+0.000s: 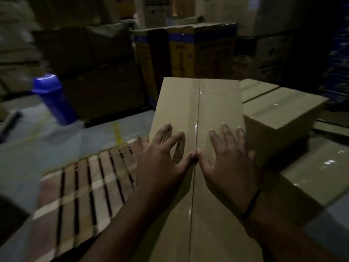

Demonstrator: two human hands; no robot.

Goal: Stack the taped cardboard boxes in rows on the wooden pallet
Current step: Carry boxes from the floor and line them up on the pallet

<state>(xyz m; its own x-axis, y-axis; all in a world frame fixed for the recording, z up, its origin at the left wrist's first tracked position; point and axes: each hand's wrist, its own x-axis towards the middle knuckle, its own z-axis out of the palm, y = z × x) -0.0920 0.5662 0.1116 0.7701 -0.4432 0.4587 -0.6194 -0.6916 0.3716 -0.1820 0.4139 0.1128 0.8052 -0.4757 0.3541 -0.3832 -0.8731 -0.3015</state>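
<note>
both hands lie flat, fingers spread, on the box: left hand and right hand, thumbs touching at the tape seam, each grip open, holding nothing.

— Where do the hands lie?
— On top of the taped box. The left hand is left of its centre seam and the right hand is right of it, with the thumbs touching over the seam.
— What lies to the sides?
— The wooden pallet lies lower, left of the left hand, and reaches the box's left side. A second box stands just right of the right hand.
— And ahead?
— A bin stands on the floor, far ahead-left of the left hand. Stacked cartons stand beyond the fingertips, behind both boxes.
</note>
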